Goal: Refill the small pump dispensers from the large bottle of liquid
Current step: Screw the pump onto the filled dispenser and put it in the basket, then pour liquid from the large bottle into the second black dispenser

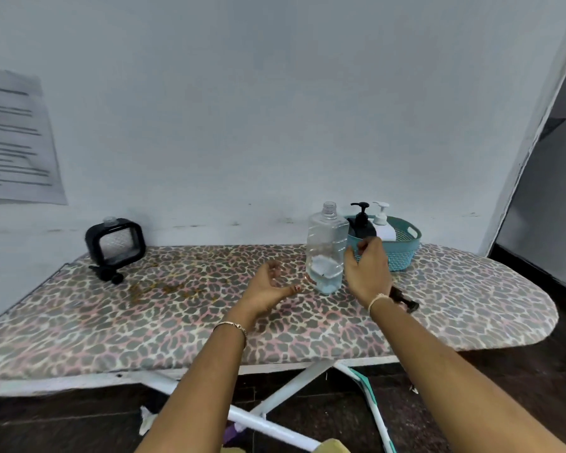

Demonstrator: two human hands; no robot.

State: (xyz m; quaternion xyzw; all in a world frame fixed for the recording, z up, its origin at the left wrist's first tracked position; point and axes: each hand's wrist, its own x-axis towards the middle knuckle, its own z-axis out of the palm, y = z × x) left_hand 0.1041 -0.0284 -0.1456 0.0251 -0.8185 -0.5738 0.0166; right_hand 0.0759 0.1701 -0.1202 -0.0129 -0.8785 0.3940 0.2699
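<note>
The large bottle (326, 246) stands upright and uncapped on a leopard-print ironing board (177, 322), clear, with only a little liquid at its bottom. Just to its right and slightly behind sits a teal basket (402, 250), which holds a black pump dispenser (361, 223) and a white pump dispenser (383, 225), both upright. Far to the bottle's left, by the wall, stands a square black dispenser (115, 240) with its neck bare. The right hand (368, 273) hovers close against the bottle's right side, in front of the basket, fingers curled with tips drawn together; whether they pinch anything cannot be told. The left hand (268, 284) floats just left of the bottle, fingers loosely curled, empty. One loose black pump (107, 273) lies before the square dispenser, and another pump (404, 299) lies right of the bottle, beyond the right wrist.
</note>
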